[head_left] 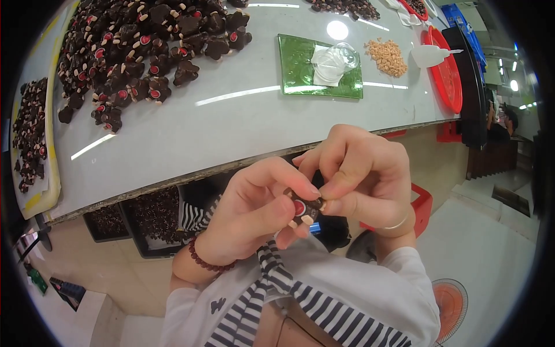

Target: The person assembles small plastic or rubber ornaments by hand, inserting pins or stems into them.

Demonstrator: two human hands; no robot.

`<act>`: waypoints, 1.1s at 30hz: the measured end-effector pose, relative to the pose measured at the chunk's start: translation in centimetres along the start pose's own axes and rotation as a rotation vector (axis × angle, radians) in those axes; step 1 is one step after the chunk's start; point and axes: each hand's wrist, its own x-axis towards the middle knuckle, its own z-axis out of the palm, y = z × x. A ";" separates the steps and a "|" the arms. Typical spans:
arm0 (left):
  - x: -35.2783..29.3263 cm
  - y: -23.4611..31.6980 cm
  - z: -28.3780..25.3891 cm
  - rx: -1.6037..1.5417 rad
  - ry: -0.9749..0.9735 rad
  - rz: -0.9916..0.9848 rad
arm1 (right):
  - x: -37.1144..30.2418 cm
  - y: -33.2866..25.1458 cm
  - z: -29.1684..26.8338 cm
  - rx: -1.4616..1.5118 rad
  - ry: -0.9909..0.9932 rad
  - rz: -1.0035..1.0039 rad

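Note:
Just past the near edge of the table, my left hand point(251, 211) grips a small dark brown bear-like figure point(306, 209) between thumb and fingers. The figure has a round red badge and pale beige pieces at its edges. My right hand point(364, 173) is closed in a pinch against the figure's right side, thumb and forefinger around a tiny beige piece point(323, 205) there, mostly covered by the fingertips. A short blue object point(314, 228) shows below the figure; I cannot tell what it is.
Many similar brown figures point(156, 69) are heaped at the table's left. A green plate point(292, 63) with a clear round item, a pile of beige bits point(386, 56), a white squeeze bottle point(430, 55) and a red tray point(451, 87) lie right. Dark bins point(134, 222) stand under the table.

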 end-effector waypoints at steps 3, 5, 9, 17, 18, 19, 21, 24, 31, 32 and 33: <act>-0.2 0.1 -0.4 -0.013 -0.027 -0.008 | 1.0 -0.9 -1.0 -0.059 -0.132 -0.034; -0.1 0.3 -0.4 -0.012 -0.068 -0.024 | 1.4 -2.3 -2.4 -0.218 0.042 -0.169; -0.9 0.7 -0.3 0.041 -0.104 0.019 | 7.0 -2.4 -11.7 -1.071 0.471 -0.588; -1.4 0.7 -0.9 0.092 -0.113 -0.001 | 11.0 0.3 -14.8 -1.439 0.166 -0.196; -1.5 0.7 -0.9 0.094 -0.112 -0.001 | 11.1 0.4 -14.5 -1.438 0.166 -0.197; -1.6 0.8 -0.9 0.112 -0.112 0.004 | 11.2 0.5 -14.1 -1.456 0.207 -0.147; -1.6 0.9 -0.7 0.131 -0.112 0.005 | 11.0 0.5 -13.7 -1.473 0.251 -0.093; -1.3 1.1 -0.6 0.135 -0.078 0.055 | 9.5 -0.3 -12.1 -1.169 0.226 -0.286; 0.0 0.5 0.3 0.353 -0.068 0.021 | 2.0 -0.4 -1.0 -0.721 -0.146 -0.664; 0.1 0.4 0.1 0.409 -0.068 0.040 | 1.5 0.1 -0.9 -0.775 -0.094 -0.682; 0.2 0.3 0.0 0.466 -0.068 0.059 | 1.0 0.4 -1.0 -0.775 -0.089 -0.679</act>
